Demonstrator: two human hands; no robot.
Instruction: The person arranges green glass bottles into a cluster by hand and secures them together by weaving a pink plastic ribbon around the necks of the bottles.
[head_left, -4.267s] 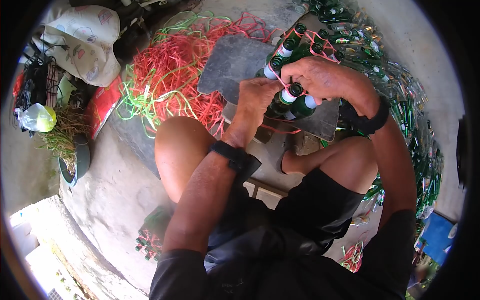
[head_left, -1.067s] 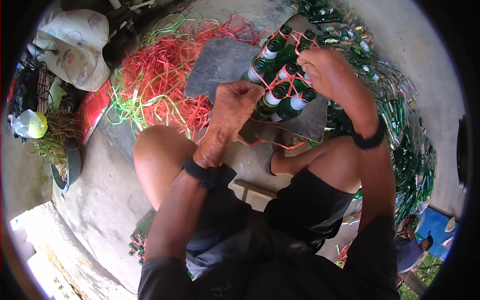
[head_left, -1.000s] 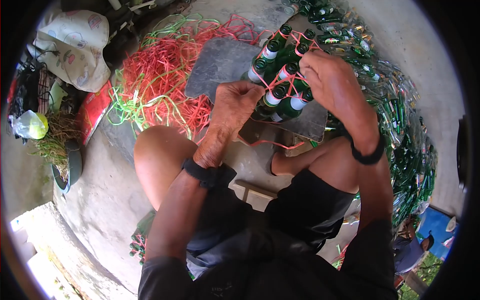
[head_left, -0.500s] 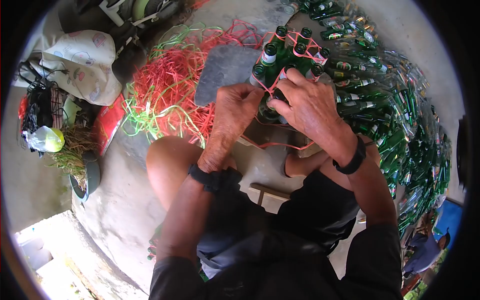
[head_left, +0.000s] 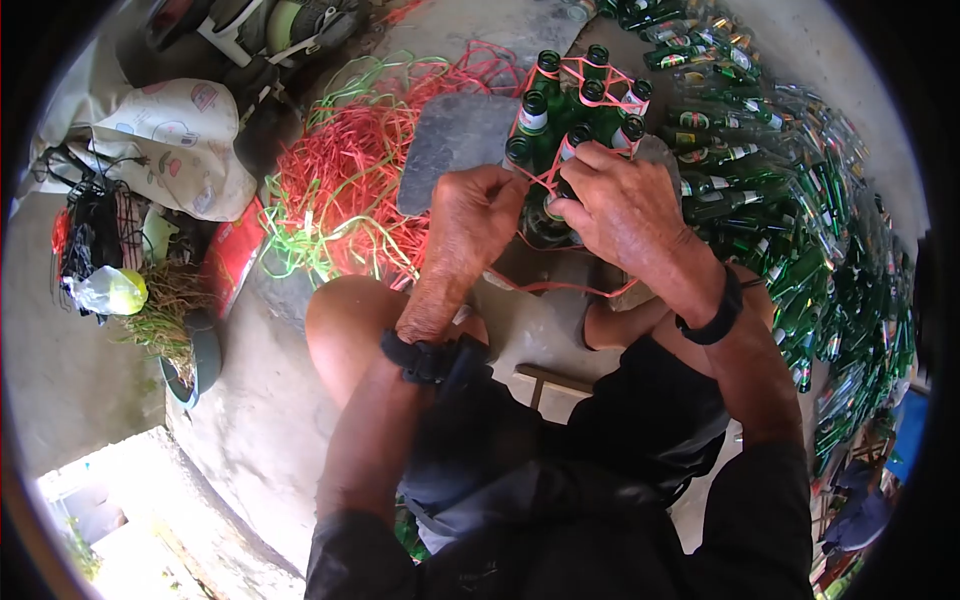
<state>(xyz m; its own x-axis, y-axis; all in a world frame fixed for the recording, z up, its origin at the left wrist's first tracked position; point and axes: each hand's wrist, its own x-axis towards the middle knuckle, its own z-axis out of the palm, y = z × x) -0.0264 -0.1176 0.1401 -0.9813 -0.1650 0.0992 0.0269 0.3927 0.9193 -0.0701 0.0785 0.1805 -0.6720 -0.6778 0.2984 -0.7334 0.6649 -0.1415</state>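
Several green glass bottles (head_left: 533, 122) stand upright in a tight group, with red plastic strap (head_left: 570, 66) looped around and between their necks. At the group's near left edge, my left hand (head_left: 478, 215) pinches the red strap, thumb and forefinger pressed together. My right hand (head_left: 622, 205) is bent over the nearest bottles, its fingers closed on the strap beside a bottle neck; its fingertips are partly hidden. A loose length of the strap hangs in a loop below both hands, above my feet.
A heap of red and green strap (head_left: 345, 170) lies left of a grey slab (head_left: 455, 140). Many green bottles (head_left: 790, 240) are piled on the right. A plant pot (head_left: 203, 365) and a patterned cloth bag (head_left: 190, 130) are at the left. A partly visible person (head_left: 858, 515) is at lower right.
The camera view has shifted slightly, so the surroundings sit further right. Both hands stay at the strap, and my right hand has moved slightly around the nearest bottle neck.
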